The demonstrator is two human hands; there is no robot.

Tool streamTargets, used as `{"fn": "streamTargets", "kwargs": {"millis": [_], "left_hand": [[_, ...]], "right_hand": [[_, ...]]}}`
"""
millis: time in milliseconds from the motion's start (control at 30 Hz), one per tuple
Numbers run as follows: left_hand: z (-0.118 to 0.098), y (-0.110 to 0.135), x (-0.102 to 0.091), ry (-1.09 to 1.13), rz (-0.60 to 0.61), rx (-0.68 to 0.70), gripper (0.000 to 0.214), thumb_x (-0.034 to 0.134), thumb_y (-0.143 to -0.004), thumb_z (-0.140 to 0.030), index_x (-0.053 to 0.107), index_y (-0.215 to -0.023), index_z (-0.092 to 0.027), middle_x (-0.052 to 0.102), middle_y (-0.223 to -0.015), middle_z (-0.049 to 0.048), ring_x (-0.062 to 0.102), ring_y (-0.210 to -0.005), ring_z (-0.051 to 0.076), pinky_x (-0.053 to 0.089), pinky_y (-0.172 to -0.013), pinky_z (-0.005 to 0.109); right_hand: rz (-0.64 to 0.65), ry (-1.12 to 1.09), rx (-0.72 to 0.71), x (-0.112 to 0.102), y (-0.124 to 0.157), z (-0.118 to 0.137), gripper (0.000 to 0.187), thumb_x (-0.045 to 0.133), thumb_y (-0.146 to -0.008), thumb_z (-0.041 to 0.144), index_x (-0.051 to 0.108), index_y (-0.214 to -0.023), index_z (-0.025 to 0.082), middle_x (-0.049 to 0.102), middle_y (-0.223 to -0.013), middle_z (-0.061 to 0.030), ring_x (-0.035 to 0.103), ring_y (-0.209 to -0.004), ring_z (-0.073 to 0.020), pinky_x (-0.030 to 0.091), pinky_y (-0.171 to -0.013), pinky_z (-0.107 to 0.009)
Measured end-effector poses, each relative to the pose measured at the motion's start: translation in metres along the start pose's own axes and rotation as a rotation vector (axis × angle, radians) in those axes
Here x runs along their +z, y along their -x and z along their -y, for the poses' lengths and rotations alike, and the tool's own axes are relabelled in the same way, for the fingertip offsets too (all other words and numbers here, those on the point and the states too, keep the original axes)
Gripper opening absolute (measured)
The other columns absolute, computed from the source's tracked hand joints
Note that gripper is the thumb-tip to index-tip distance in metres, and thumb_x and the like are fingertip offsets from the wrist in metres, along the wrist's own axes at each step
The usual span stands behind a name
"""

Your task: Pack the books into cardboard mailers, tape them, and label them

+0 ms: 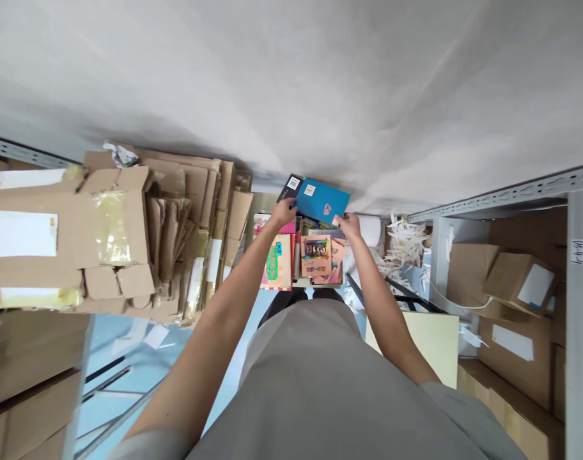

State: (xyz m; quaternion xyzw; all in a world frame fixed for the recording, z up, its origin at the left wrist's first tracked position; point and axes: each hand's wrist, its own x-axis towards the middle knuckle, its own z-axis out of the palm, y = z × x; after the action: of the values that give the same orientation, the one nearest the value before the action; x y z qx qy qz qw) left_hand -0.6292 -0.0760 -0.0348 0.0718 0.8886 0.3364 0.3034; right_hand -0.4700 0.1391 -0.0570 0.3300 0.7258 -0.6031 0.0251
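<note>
A blue book [324, 203] with a white label and a small pink figure is tilted up near the wall. My left hand [284, 212] is closed at its lower left corner, where a dark book [290, 186] with a white label sticks out from behind. Whether the left fingers also grip the dark book, I cannot tell. At the lower right corner, my right hand [349, 227] pinches the blue book. Below the hands lie stacks of colourful books, among them an orange-pink book [316, 255] and a cream book with a green picture [277, 262].
Flattened cardboard boxes [195, 236] are piled high on the left. To the right are a white roll [369, 229], shredded paper [406, 241] and a metal shelf with cardboard boxes [516, 287]. A grey-white wall [291, 83] rises just beyond the books.
</note>
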Motion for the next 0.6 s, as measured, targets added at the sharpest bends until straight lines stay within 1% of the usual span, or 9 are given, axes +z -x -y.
{"fn": "streamTargets", "kwargs": {"millis": [33,100,200,267,333,400,467,533,600], "left_hand": [[0.000,0.001,-0.003,0.002,-0.011,0.010,0.048,0.071,-0.085,-0.018,0.080,-0.132,-0.012,0.079,-0.140,0.0195,0.069,-0.140,0.042,0.049,-0.126,0.052],[0.002,0.003,-0.010,0.000,-0.076,0.003,0.048,0.071,-0.085,-0.019,0.080,-0.132,-0.012,0.077,-0.145,0.0211,0.066,-0.144,0.043,0.046,-0.129,0.053],[0.006,0.002,-0.021,-0.022,-0.179,-0.052,0.053,0.072,-0.086,-0.019,0.077,-0.138,-0.010,0.074,-0.149,0.0244,0.065,-0.146,0.045,0.044,-0.130,0.057],[0.009,0.001,-0.025,-0.037,-0.193,-0.080,0.055,0.072,-0.087,-0.018,0.074,-0.141,-0.010,0.074,-0.149,0.0245,0.065,-0.146,0.045,0.046,-0.129,0.055],[0.009,-0.001,-0.024,-0.030,-0.156,-0.092,0.056,0.072,-0.087,-0.017,0.073,-0.142,-0.009,0.075,-0.147,0.0241,0.066,-0.144,0.044,0.048,-0.126,0.052],[0.008,-0.003,-0.021,-0.013,-0.093,-0.104,0.054,0.073,-0.087,-0.017,0.072,-0.141,-0.009,0.076,-0.144,0.0246,0.069,-0.141,0.043,0.050,-0.122,0.050],[0.007,-0.005,-0.017,-0.001,-0.061,-0.119,0.054,0.075,-0.086,-0.017,0.071,-0.140,-0.008,0.076,-0.145,0.0260,0.069,-0.140,0.042,0.050,-0.121,0.049],[0.007,-0.008,-0.016,0.007,-0.077,-0.150,0.060,0.078,-0.084,-0.017,0.068,-0.142,-0.008,0.073,-0.149,0.0282,0.068,-0.142,0.041,0.050,-0.121,0.049],[0.007,-0.010,-0.017,0.027,-0.102,-0.200,0.067,0.082,-0.081,-0.018,0.065,-0.145,-0.007,0.073,-0.149,0.0291,0.069,-0.141,0.040,0.050,-0.120,0.049]], "right_hand": [[-0.019,-0.033,0.009,-0.009,0.002,0.000,0.044,0.072,-0.081,0.066,0.070,-0.090,0.023,0.082,-0.090,-0.0076,0.076,-0.091,-0.0265,0.063,-0.087,-0.040],[-0.060,-0.125,0.004,-0.033,0.008,0.001,0.048,0.075,-0.079,0.067,0.074,-0.095,0.021,0.084,-0.097,-0.0085,0.077,-0.090,-0.0256,0.065,-0.089,-0.042],[-0.130,-0.248,-0.012,-0.077,0.023,0.000,0.050,0.086,-0.075,0.062,0.079,-0.102,0.020,0.086,-0.108,-0.0094,0.080,-0.095,-0.0269,0.066,-0.096,-0.047],[-0.163,-0.282,-0.003,-0.104,0.036,-0.001,0.047,0.090,-0.078,0.060,0.080,-0.104,0.021,0.087,-0.109,-0.0093,0.082,-0.100,-0.0286,0.067,-0.100,-0.051],[-0.199,-0.312,0.005,-0.122,0.051,-0.002,0.042,0.090,-0.083,0.058,0.079,-0.104,0.023,0.087,-0.110,-0.0089,0.083,-0.104,-0.0290,0.068,-0.103,-0.053],[-0.233,-0.336,0.016,-0.130,0.062,-0.003,0.039,0.089,-0.087,0.057,0.078,-0.105,0.025,0.087,-0.111,-0.0084,0.084,-0.106,-0.0282,0.068,-0.106,-0.054],[-0.241,-0.356,0.037,-0.129,0.069,-0.003,0.038,0.089,-0.088,0.056,0.078,-0.105,0.025,0.087,-0.111,-0.0081,0.084,-0.107,-0.0274,0.067,-0.109,-0.055],[-0.228,-0.374,0.064,-0.120,0.068,-0.001,0.040,0.091,-0.085,0.058,0.078,-0.103,0.025,0.087,-0.107,-0.0079,0.084,-0.107,-0.0277,0.066,-0.110,-0.056],[-0.197,-0.387,0.094,-0.107,0.063,0.001,0.046,0.094,-0.079,0.061,0.077,-0.100,0.024,0.086,-0.103,-0.0073,0.083,-0.105,-0.0284,0.066,-0.108,-0.056]]}}
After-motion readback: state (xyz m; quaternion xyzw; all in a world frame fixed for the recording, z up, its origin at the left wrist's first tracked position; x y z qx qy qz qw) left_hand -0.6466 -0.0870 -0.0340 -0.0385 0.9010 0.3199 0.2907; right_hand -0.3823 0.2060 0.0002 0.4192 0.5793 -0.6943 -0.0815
